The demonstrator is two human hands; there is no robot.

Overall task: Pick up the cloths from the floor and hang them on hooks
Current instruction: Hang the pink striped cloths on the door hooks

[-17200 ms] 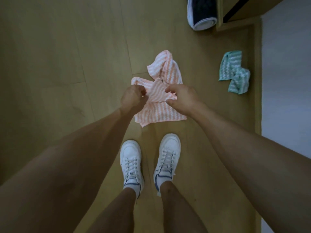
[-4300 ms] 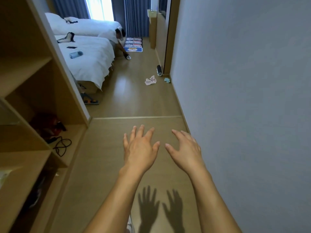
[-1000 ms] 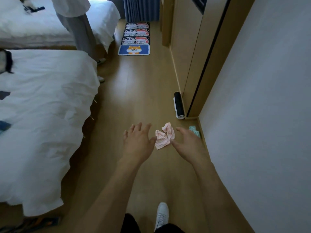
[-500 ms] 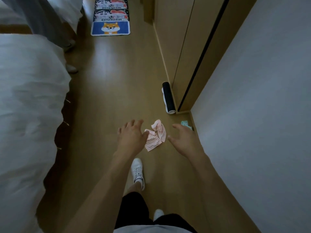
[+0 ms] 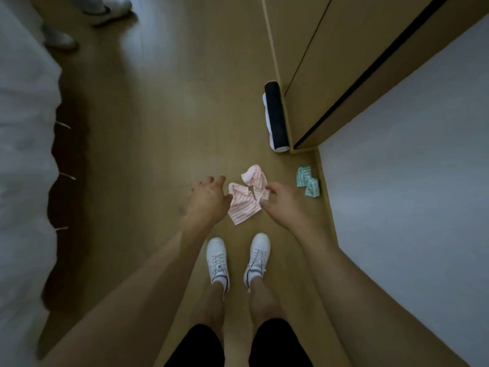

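A crumpled pink-and-white striped cloth [image 5: 244, 205] lies on the wooden floor just ahead of my white shoes. My left hand [image 5: 209, 198] hovers at its left edge with fingers spread, and my right hand [image 5: 281, 201] hovers at its right edge with fingers curled apart. Neither hand grips the cloth. A smaller green-and-white striped cloth [image 5: 307, 181] lies to the right, against the baseboard of the white wall. No hooks are in view.
A rolled black-and-white mat [image 5: 276, 117] lies along the base of a wooden wardrobe [image 5: 317, 62]. A bed with white bedding [image 5: 23, 154] fills the left side. Another person's feet [image 5: 60, 39] stand at the top left. A white wall [image 5: 410, 194] runs along the right.
I have walked up to the pink cloth and bent over it; my view tilted down to the floor. Both hands have dropped to either side of the cloth.
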